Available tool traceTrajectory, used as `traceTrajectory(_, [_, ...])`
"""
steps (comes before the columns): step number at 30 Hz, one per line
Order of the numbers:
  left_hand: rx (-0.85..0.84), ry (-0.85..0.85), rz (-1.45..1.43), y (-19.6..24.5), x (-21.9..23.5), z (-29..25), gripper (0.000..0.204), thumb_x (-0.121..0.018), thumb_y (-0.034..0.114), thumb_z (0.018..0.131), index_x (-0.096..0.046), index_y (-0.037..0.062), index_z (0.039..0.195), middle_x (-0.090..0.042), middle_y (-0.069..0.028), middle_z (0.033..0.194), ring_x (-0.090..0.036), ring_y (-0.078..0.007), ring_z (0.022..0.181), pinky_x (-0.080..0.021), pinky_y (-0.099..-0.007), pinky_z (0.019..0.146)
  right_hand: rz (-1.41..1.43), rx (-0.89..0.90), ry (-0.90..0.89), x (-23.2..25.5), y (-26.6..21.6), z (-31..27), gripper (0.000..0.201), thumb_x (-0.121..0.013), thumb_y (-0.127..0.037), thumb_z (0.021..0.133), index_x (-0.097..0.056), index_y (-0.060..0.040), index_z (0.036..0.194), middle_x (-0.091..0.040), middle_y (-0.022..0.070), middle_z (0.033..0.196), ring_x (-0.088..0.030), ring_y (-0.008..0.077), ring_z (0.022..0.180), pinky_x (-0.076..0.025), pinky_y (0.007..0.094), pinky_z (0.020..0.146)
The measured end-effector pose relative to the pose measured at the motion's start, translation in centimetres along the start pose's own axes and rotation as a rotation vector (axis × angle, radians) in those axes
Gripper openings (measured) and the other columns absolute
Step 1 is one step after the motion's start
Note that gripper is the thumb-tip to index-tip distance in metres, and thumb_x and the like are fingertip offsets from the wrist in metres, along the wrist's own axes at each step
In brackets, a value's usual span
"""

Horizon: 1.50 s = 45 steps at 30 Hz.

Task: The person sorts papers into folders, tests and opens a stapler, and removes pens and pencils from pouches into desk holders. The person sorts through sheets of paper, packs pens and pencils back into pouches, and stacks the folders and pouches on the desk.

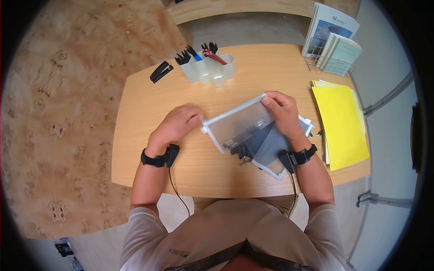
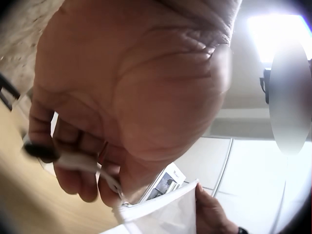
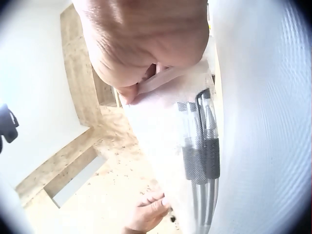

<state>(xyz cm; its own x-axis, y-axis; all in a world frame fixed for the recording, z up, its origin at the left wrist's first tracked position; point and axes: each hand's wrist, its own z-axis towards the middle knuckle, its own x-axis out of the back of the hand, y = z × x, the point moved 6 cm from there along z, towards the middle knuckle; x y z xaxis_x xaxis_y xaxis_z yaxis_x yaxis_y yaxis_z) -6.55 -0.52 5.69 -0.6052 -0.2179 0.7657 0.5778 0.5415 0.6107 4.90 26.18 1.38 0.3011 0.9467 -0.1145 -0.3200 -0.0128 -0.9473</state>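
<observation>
A translucent zip pouch [image 1: 239, 119] hangs tilted above the desk, with pens [image 3: 200, 156] showing through it in the right wrist view. My right hand [image 1: 284, 113] pinches the upper right corner of its white top edge. At the opposite end, the curled fingers of my left hand [image 1: 181, 122] hold a thin white pull with a dark tip [image 2: 41, 151], which reaches the pouch corner in the left wrist view. Beneath lies a second grey pouch [image 1: 273, 153] with white edging, partly hidden by the first pouch and my right forearm. Small dark items [image 1: 239, 148] show beside it.
A black stapler [image 1: 161, 72] and a pale pen holder [image 1: 205, 72] with pens and a red-handled item stand at the back. A yellow folder [image 1: 341, 126] lies on papers at the right. Behind it, a wire rack [image 1: 337, 67] holds books.
</observation>
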Motion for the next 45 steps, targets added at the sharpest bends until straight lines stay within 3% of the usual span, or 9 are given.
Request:
traceTrajectory(2, [-0.238, 0.489, 0.021, 2.5, 1.0, -1.0, 0.019, -0.066, 0.019, 0.096, -0.065, 0.0012, 0.104, -0.069, -0.0119, 0.083, -0.067, -0.0246, 0.08, -0.05, -0.039, 0.074, 0.047, -0.052, -0.052, -1.0, -0.2, 0.0, 0.021, -0.07, -0.015, 0.099, -0.072, 0.0034, 0.11, -0.073, 0.0017, 0.093, -0.063, 0.0073, 0.086, -0.051, 0.0225, 0.078])
traceTrajectory(6, [-0.391, 0.488, 0.039, 4.1, -1.5, -0.5, 0.023, -0.065, 0.018, 0.097, -0.064, 0.0017, 0.114, -0.07, -0.0137, 0.088, -0.07, -0.0279, 0.085, -0.052, -0.0408, 0.076, -0.016, -0.055, -0.094, -1.8, 0.0, -0.3, 0.021, -0.069, -0.014, 0.1, -0.072, 0.0035, 0.11, -0.073, 0.0031, 0.094, -0.064, 0.0081, 0.087, -0.052, 0.0238, 0.079])
traceTrajectory(15, [0.259, 0.26, -0.107, -15.5, 2.9, -5.6, 0.022, -0.061, 0.012, 0.098, -0.072, 0.0027, 0.114, -0.072, -0.0099, 0.086, -0.066, -0.017, 0.08, -0.054, -0.0346, 0.077, 0.041, -0.015, 0.146, 3.1, 0.1, 1.7, 0.021, -0.065, -0.015, 0.102, -0.069, 0.0053, 0.107, -0.071, 0.0059, 0.092, -0.067, 0.0116, 0.085, -0.055, 0.0266, 0.082])
traceTrajectory(20, [0.371, 0.482, 0.835, -20.1, 6.5, -7.6, 0.023, -0.063, 0.017, 0.092, -0.072, 0.0038, 0.109, -0.071, -0.0156, 0.084, -0.071, -0.0277, 0.083, -0.055, -0.04, 0.082, -0.47, -0.041, 0.145, 6.6, -0.4, 2.1, 0.023, -0.07, -0.02, 0.094, -0.069, 0.002, 0.102, -0.069, 0.0059, 0.082, -0.065, 0.0115, 0.079, -0.051, 0.0281, 0.073])
traceTrajectory(22, [0.251, 0.684, 0.888, -11.7, 5.8, -6.8, 0.02, -0.064, 0.015, 0.091, -0.07, 0.0038, 0.106, -0.069, -0.0122, 0.081, -0.07, -0.0238, 0.083, -0.055, -0.0372, 0.081, -0.626, -0.073, 0.136, 7.2, -0.4, 1.9, 0.027, -0.072, -0.024, 0.091, -0.069, 0.0011, 0.102, -0.068, 0.0087, 0.08, -0.066, 0.016, 0.076, -0.051, 0.0307, 0.072])
traceTrajectory(24, [0.267, 0.472, 0.085, -7.4, 3.0, -4.0, 0.017, -0.067, 0.015, 0.092, -0.069, 0.003, 0.104, -0.07, -0.01, 0.084, -0.069, -0.0205, 0.082, -0.054, -0.0341, 0.077, -0.788, -0.11, 0.114, 7.5, 0.1, 1.7, 0.031, -0.073, -0.028, 0.089, -0.07, 0.0002, 0.102, -0.067, 0.0114, 0.078, -0.066, 0.0204, 0.074, -0.051, 0.0334, 0.071])
traceTrajectory(32, [-0.109, 0.02, -0.219, 10.3, -11.2, 3.2, 0.027, -0.074, 0.015, 0.091, -0.065, 0.0011, 0.113, -0.068, -0.0062, 0.078, -0.06, -0.0137, 0.069, -0.05, -0.0302, 0.065, -0.81, -0.169, 0.108, 7.6, 1.7, 1.8, 0.035, -0.073, -0.034, 0.087, -0.071, -0.001, 0.098, -0.069, 0.0162, 0.078, -0.067, 0.0299, 0.074, -0.052, 0.04, 0.069])
traceTrajectory(39, [-0.33, 0.18, -0.248, 9.6, -11.3, 4.9, 0.02, -0.064, 0.016, 0.096, -0.067, -0.0026, 0.104, -0.07, -0.0126, 0.08, -0.066, -0.0277, 0.073, -0.052, -0.0368, 0.069, -0.752, -0.144, 0.129, 7.3, 0.7, 1.8, 0.031, -0.072, -0.031, 0.091, -0.072, -0.001, 0.099, -0.068, 0.0138, 0.078, -0.065, 0.0252, 0.072, -0.051, 0.0364, 0.068])
traceTrajectory(45, [-0.01, 0.122, -0.563, 1.3, -4.8, 5.1, 0.019, -0.061, 0.016, 0.102, -0.07, -0.0005, 0.105, -0.062, 0.001, 0.079, -0.059, -0.009, 0.074, -0.049, -0.0249, 0.069, -0.113, -0.236, -0.201, 4.1, -0.9, 1.2, 0.037, -0.07, -0.016, 0.096, -0.064, -0.0034, 0.13, -0.065, -0.0052, 0.081, -0.054, 0.0023, 0.072, -0.043, 0.0203, 0.066])
